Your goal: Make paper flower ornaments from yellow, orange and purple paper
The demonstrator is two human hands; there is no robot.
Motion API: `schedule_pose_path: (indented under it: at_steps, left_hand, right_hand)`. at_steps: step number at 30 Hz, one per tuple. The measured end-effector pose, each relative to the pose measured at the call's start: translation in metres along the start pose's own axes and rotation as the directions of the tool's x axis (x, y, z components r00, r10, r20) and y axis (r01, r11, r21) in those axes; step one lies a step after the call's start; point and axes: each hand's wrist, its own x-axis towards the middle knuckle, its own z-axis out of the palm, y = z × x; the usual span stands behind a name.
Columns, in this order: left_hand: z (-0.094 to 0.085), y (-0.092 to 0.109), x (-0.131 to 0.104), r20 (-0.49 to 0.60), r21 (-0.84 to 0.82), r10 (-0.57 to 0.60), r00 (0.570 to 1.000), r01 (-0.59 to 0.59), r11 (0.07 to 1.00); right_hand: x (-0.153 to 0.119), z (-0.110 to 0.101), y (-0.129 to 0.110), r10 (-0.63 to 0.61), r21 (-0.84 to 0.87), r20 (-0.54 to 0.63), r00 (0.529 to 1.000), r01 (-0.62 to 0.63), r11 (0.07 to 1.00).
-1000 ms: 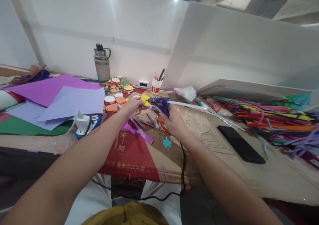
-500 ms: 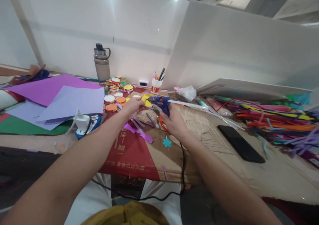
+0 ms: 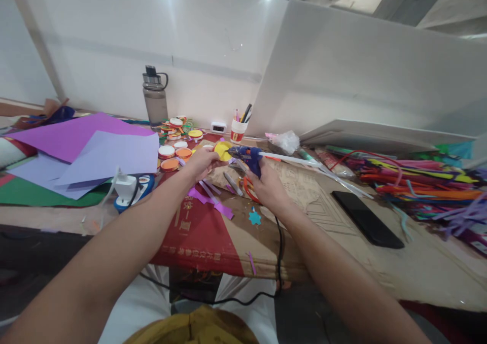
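Cardboard (image 3: 198, 237) marked “一夏”: yellow disc (image 3: 222, 151) in pinched left hand (image 3: 204, 163), glue gun (image 3: 253, 160) in clenched right hand (image 3: 270, 185)

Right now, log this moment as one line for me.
left hand: holding yellow disc; right hand: gripping blue glue gun; nozzle: close to disc, contact unclear; black phone: right of hands

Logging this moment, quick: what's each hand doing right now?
Left hand: closed on a yellow disc.
Right hand: closed around a blue glue gun, nozzle at the disc.
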Motion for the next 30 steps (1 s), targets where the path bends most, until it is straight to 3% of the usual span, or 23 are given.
schedule_pose_path:
  at_steps: [22, 30]
  left_hand:
    - [-0.0019, 0.0013, 0.0009, -0.011, -0.012, 0.052, 0.999, -0.053, 0.999]
    - [-0.0013, 0.0000, 0.0015, -0.001, -0.013, 0.042, 0.999, -0.042, 0.999]
  right_hand:
    - [-0.0026, -0.0005, -0.0055, 0.023, -0.020, 0.021, 1.000, -0.022, 1.000]
    - [-0.0024, -0.0001, -0.0020, 0.011, 0.002, -0.022, 1.000, -0.011, 1.000]
